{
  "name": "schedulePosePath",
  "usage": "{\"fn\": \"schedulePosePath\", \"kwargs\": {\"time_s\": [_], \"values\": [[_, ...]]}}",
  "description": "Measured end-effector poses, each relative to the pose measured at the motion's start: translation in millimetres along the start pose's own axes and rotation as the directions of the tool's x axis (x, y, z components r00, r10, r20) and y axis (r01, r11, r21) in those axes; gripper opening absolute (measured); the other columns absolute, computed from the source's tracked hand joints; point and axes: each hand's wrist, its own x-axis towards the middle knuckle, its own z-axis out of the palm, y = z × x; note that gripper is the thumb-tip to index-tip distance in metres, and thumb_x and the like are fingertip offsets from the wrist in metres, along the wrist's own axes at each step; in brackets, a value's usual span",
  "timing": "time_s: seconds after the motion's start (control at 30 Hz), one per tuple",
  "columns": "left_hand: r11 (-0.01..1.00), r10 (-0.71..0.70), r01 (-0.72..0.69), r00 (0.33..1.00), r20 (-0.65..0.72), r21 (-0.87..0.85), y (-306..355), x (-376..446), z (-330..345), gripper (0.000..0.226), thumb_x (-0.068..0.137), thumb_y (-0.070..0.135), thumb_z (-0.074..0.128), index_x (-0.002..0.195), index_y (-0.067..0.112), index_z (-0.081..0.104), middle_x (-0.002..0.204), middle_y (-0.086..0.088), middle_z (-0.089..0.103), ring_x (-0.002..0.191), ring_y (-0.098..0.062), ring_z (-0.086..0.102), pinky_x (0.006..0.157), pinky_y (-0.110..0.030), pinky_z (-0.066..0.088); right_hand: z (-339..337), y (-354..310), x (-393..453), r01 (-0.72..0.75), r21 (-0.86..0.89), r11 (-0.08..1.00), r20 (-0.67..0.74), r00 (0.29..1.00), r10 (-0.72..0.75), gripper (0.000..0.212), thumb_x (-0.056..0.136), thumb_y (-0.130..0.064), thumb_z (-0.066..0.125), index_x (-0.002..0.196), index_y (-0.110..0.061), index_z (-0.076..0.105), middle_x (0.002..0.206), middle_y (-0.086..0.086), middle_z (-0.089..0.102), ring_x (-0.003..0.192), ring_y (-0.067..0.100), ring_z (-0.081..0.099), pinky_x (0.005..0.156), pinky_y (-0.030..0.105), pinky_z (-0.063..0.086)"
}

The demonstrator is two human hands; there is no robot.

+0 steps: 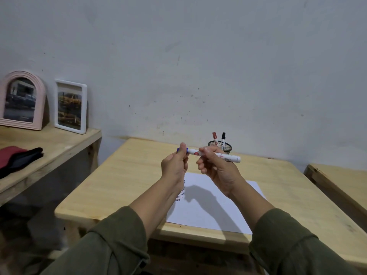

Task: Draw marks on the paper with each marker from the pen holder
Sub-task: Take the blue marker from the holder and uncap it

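Blue shows at the capped end of the marker [214, 155], which is held level in the air above the paper [214, 207], between both hands and clear of the worktop [123, 181]. The left hand [174, 165] pinches the blue cap [182, 149] between thumb and curled fingers, while the right hand [216, 167] grips the white barrel near its middle, fingers wrapped over it, the tail end poking out past the knuckles toward the right. That two-handed hold, one hand on each part, looks like the stance for pulling the cap off or pressing it back on; which of the two cannot be told from this view. Rows of short dark strokes [181, 192] lie along the left edge of the sheet, partly hidden behind the left wrist, so some marking seems done. Behind the hands, near the far edge of the worktop, stands the mesh pen holder [226, 148] with a red marker [214, 137] and a black marker [223, 137] upright in it, caps up, well within reach. Holding the pen high over the sheet probably keeps the tip from smudging the paper by accident.
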Motion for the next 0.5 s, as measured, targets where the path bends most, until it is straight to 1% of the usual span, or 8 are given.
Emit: {"fn": "schedulePosePath", "kwargs": {"time_s": [0.13,0.23,0.3,0.33,0.4,0.43,0.47,0.5], "values": [[0.998,-0.038,0.035,0.997,-0.072,-0.045,1.2,6.7,-1.6,0.022,0.079,0.031,0.069,0.068,0.016,0.058,0.067,0.004,0.06,0.067,-0.007,0.055,0.061,-0.022,0.039,-2.9,2.2,1.9,0.004,0.004,1.0,-0.007,1.0,-0.004,0.016,0.092,-0.016,0.051,0.086,-0.008,0.063,0.062,0.007,0.063,0.05,0.013,0.056,0.047,0.019,0.046],[0.999,0.005,-0.01,0.989,-0.146,-0.031,6.3,15.8,-10.2,0.022,0.079,0.036,0.069,0.071,0.018,0.059,0.071,0.006,0.062,0.069,-0.006,0.055,0.064,-0.022,0.04,-9.3,3.1,2.7,-0.007,-0.011,1.0,-0.012,1.0,0.007,0.016,0.093,-0.016,0.052,0.089,-0.009,0.066,0.061,0.006,0.062,0.05,0.012,0.055,0.047,0.019,0.046],[0.983,0.096,-0.063,0.977,-0.193,0.171,5.6,25.3,-24.8,0.023,0.079,0.039,0.068,0.078,0.018,0.06,0.078,0.007,0.063,0.073,-0.008,0.054,0.068,-0.024,0.041,-14.5,4.7,2.9,-0.024,-0.025,0.999,-0.025,0.999,0.024,0.017,0.094,-0.016,0.051,0.095,-0.01,0.066,0.061,0.005,0.062,0.048,0.012,0.054,0.047,0.019,0.045],[0.949,0.142,-0.076,0.97,-0.197,0.306,3.7,28.9,-33.6,0.023,0.078,0.04,0.067,0.082,0.019,0.061,0.081,0.007,0.063,0.074,-0.009,0.054,0.066,-0.023,0.041,-17.1,5.8,3.0,-0.036,-0.032,0.999,-0.035,0.999,0.035,0.017,0.094,-0.015,0.051,0.1,-0.01,0.066,0.061,0.005,0.061,0.048,0.012,0.054,0.046,0.019,0.045],[0.844,0.213,-0.084,0.959,-0.187,0.53,-1.5,34.1,-50.1,0.02,0.079,0.039,0.067,0.083,0.02,0.062,0.078,0.009,0.061,0.067,-0.007,0.053,0.051,-0.017,0.041,-21.5,9.0,3.3,-0.061,-0.038,0.997,-0.058,0.997,0.059,0.019,0.093,-0.013,0.052,0.105,-0.009,0.066,0.061,0.005,0.06,0.048,0.012,0.053,0.046,0.019,0.044],[0.794,0.237,-0.088,0.956,-0.173,0.601,-4.2,36.5,-57.8,0.018,0.079,0.036,0.067,0.081,0.019,0.062,0.074,0.01,0.059,0.062,-0.004,0.052,0.043,-0.012,0.039,-23.2,10.7,3.8,-0.073,-0.038,0.997,-0.071,0.995,0.07,0.02,0.092,-0.012,0.052,0.106,-0.008,0.066,0.06,0.005,0.06,0.047,0.012,0.053,0.045,0.019,0.044],[0.741,0.253,-0.091,0.955,-0.152,0.665,-7.0,38.9,-64.9,0.016,0.078,0.034,0.068,0.079,0.019,0.063,0.071,0.011,0.059,0.057,-0.001,0.052,0.038,-0.01,0.036,-24.6,12.6,4.0,-0.083,-0.037,0.996,-0.082,0.993,0.08,0.02,0.092,-0.01,0.052,0.106,-0.008,0.066,0.059,0.005,0.06,0.047,0.011,0.053,0.045,0.019,0.044],[0.678,0.262,-0.09,0.957,-0.125,0.73,-9.3,40.8,-71.4,0.015,0.078,0.033,0.068,0.078,0.02,0.063,0.069,0.013,0.059,0.055,0.003,0.052,0.04,-0.011,0.037,-25.7,14.7,4.4,-0.093,-0.035,0.995,-0.091,0.992,0.09,0.02,0.091,-0.009,0.052,0.105,-0.007,0.065,0.059,0.004,0.06,0.046,0.011,0.053,0.045,0.019,0.044]]}}
